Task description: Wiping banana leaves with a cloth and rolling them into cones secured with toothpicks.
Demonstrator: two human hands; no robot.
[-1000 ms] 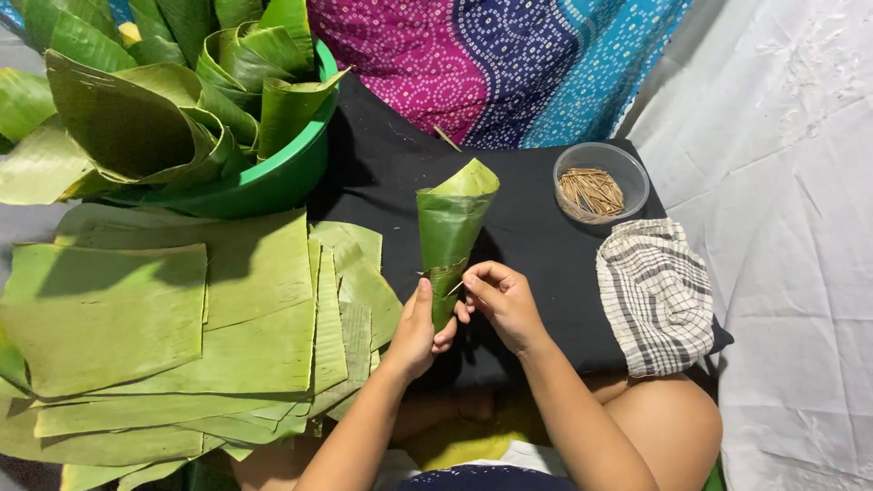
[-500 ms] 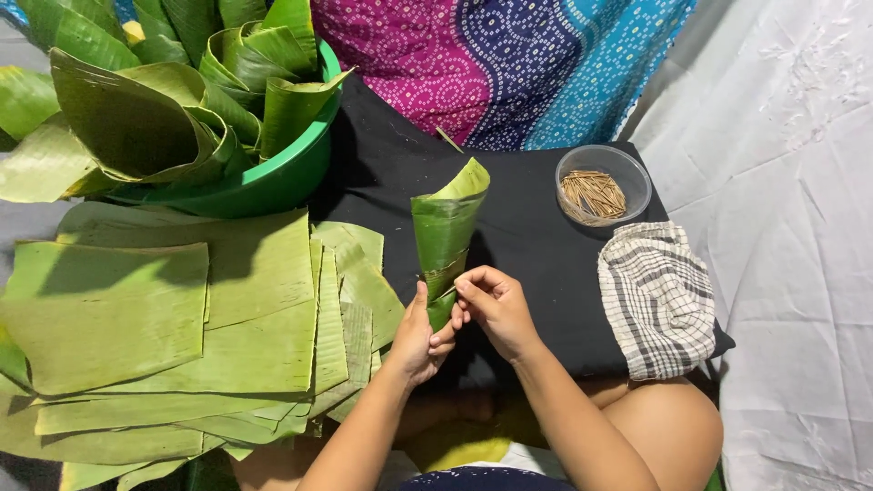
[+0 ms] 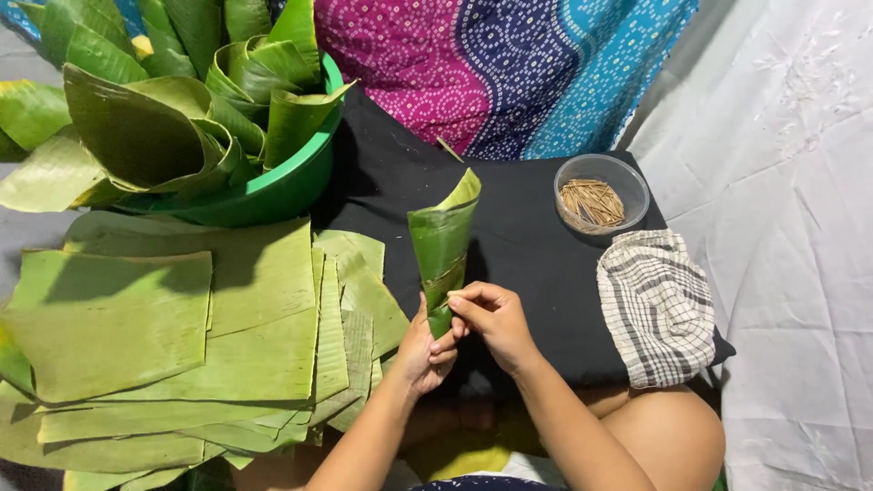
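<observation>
Over the black cloth (image 3: 527, 264), seen from the head camera, both hands pinch the narrow lower tip of a rolled green banana-leaf cone (image 3: 443, 245), which stands upright, mouth upward. Left hand (image 3: 423, 350) cups the tip from below; right hand (image 3: 496, 318) presses fingertips onto the overlapping seam. Judging by this, the fastening step is in hand; it calls for a steady grip so the roll stays tight. Flat cut leaf sheets (image 3: 173, 336) lie left, a clear bowl of thin sticks (image 3: 591, 195) right.

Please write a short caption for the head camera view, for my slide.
Both hands, left hand and right hand, hold a rolled banana-leaf cone upright over a black cloth.
</observation>
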